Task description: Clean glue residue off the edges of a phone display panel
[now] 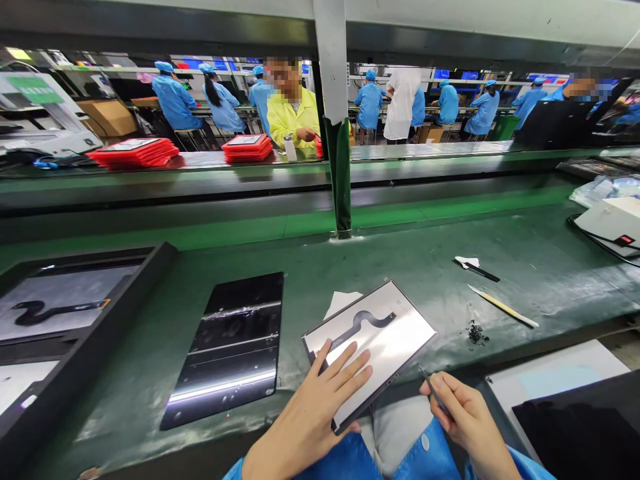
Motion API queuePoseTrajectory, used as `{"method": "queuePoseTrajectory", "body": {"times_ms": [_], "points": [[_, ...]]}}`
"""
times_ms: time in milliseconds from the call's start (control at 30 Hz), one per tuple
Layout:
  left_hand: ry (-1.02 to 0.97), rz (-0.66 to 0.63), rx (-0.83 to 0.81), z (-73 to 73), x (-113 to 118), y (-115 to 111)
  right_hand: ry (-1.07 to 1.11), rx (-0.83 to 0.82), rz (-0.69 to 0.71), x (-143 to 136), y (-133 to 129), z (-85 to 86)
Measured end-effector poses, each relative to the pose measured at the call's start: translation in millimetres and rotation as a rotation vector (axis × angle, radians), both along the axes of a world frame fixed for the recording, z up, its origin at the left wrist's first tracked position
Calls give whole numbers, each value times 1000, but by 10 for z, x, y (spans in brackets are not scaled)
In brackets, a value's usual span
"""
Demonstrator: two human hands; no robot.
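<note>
My left hand (333, 393) lies over the lower left of an LCD display panel (400, 330), its fingers spread on the silvery back and a fingertip showing beneath the lower edge. A black flex cable (367, 320) runs in a curve across that back. The panel is tilted, its near edge past the bench front. My right hand (460, 417) pinches thin dark tweezers (436, 395), their tip close to the panel's right long edge. Left of the panel, a glossy black glass sheet (230, 347) lies flat on the green bench mat (305, 267).
At left stands a black tray (125, 300) holding panels. A yellow-handled knife (503, 305), a black-handled tool (483, 270) and dark scraps (477, 333) lie at right. A post (341, 180) rises from the bench. Beyond it, a person in yellow (295, 113) stands by red stacks (247, 148).
</note>
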State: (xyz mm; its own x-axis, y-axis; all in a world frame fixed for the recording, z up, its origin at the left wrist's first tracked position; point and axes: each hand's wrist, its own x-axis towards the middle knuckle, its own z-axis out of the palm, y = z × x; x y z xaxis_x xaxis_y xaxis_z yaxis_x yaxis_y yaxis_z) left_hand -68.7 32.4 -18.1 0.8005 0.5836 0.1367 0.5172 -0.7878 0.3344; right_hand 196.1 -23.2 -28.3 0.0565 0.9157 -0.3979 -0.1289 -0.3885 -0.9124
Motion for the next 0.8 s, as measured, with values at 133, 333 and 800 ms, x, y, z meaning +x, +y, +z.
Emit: {"method": "queuePoseTrajectory", "body": {"times_ms": [133, 333, 800], "points": [[-9, -5, 4, -3, 1, 2, -18, 24, -23, -2, 12, 45], [1, -1, 5, 7, 1, -4, -26, 32, -94, -29, 5, 132], [11, 0, -4, 23, 1, -9, -69, 26, -109, 76, 14, 131]]}}
